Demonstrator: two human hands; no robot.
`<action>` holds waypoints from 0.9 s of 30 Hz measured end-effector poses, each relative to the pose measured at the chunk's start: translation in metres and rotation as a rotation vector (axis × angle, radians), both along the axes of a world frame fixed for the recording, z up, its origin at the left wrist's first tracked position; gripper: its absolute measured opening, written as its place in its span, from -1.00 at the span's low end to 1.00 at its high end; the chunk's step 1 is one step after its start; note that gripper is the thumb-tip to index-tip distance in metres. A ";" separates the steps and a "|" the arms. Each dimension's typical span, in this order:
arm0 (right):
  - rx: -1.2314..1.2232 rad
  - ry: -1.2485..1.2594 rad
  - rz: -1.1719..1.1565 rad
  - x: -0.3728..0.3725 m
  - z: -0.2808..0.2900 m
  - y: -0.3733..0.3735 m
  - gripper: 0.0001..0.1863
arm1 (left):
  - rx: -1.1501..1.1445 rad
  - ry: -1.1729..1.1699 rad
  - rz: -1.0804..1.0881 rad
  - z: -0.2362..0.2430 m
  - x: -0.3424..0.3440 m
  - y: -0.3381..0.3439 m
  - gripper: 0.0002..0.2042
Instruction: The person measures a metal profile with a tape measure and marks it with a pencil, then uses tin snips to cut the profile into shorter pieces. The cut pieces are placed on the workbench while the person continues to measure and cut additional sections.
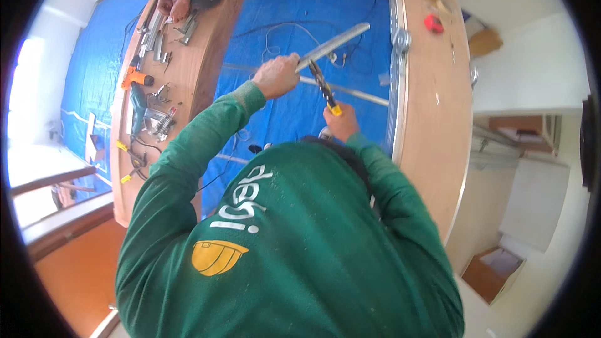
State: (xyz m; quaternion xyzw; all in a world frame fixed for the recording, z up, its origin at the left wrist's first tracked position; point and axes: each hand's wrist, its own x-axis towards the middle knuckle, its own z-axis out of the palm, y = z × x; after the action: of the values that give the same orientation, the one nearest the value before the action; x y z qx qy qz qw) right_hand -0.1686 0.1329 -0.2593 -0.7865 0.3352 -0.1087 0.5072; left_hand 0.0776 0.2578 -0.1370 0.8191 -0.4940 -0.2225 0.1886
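My left hand (pixel 279 76) is wrapped around one end of a long, thin metal profile (pixel 338 42), which slants up and away to the right above the blue sheet. My right hand (pixel 342 121) grips the yellow handle end of what look like tin snips (pixel 324 90). Their dark jaws point up toward the profile and meet its lower edge close to my left hand. At this size I cannot tell whether the blades are closed on the metal.
A wooden plank at left (pixel 216 31) carries metal pieces, a teal power tool (pixel 139 109) and an orange tool (pixel 136 79). A co-worker's hands (pixel 173 6) work at its far end. The right plank (pixel 432 119) holds a red tape measure (pixel 433 23). Cables cross the blue sheet (pixel 263 19).
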 end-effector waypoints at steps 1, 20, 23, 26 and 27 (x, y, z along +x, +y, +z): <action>0.073 0.051 -0.003 0.002 0.017 0.003 -0.72 | -0.004 -0.048 0.015 -0.002 0.005 -0.002 -0.72; 0.154 0.285 0.083 -0.074 0.072 -0.006 -0.53 | -0.199 0.187 0.377 -0.011 0.057 0.008 -0.56; 0.280 0.103 -0.031 -0.044 0.081 0.000 -0.50 | -0.414 0.405 0.320 0.001 0.046 0.004 -0.50; 0.451 -0.124 -0.120 -0.019 0.116 0.003 -0.56 | -0.534 0.607 0.370 0.050 -0.005 -0.014 -0.53; 0.424 -0.181 -0.107 -0.010 0.124 0.000 -0.57 | -0.609 0.678 0.348 0.048 -0.015 -0.017 -0.51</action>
State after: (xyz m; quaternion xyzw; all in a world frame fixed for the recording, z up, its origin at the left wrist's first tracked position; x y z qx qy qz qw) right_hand -0.1783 0.1325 -0.1355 -0.6304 0.3449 -0.1329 0.6826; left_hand 0.0631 0.2409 -0.0889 0.6785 -0.3032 -0.2874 0.6043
